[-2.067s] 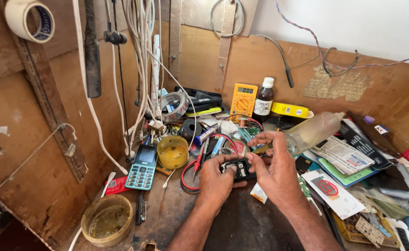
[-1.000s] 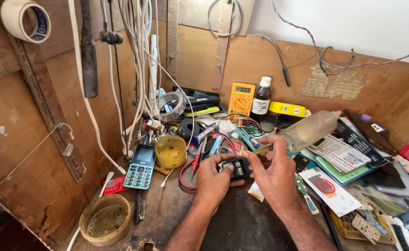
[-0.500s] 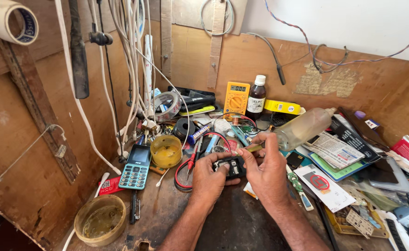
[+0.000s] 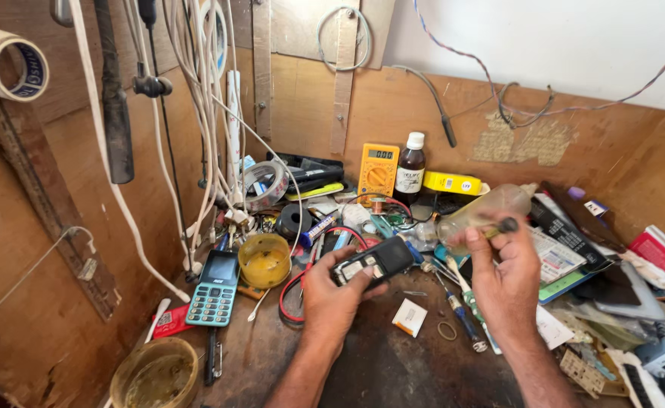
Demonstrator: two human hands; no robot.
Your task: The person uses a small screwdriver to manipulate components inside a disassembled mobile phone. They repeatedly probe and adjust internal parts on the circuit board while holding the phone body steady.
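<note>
- The left hand (image 4: 331, 291) is closed around a small dark phone (image 4: 372, 261), opened at the back, holding it tilted just above the table (image 4: 393, 363) near the middle of the clutter.
- The right hand (image 4: 508, 276) is raised beside the phone, its fingers pinched on a thin tool with a dark round tip (image 4: 507, 224); what kind of tool it is I cannot tell from this view.
- The two hands are near each other but apart, and the tool tip is clear of the phone.
- Left of the left hand lies a teal keypad phone (image 4: 215, 287) flat on the table, with a yellow round tub (image 4: 264, 259) just beside it.
- A red wire (image 4: 291, 291) loops under the left hand's wrist side.
- Between the hands, on the table, lie a small white card (image 4: 409, 316) and a rubber band (image 4: 446, 330).
- A screwdriver with a blue handle (image 4: 461, 317) lies below the right hand.
- At the back wall stand a yellow multimeter (image 4: 378, 171) and a brown bottle with a white cap (image 4: 409, 170), side by side.
- A clear plastic bottle (image 4: 484, 210) lies on its side behind the right hand.
- A roll of pale tape (image 4: 4, 64) hangs on the wall at upper left, and a bundle of white cables (image 4: 204, 113) hangs down into the corner.
</note>
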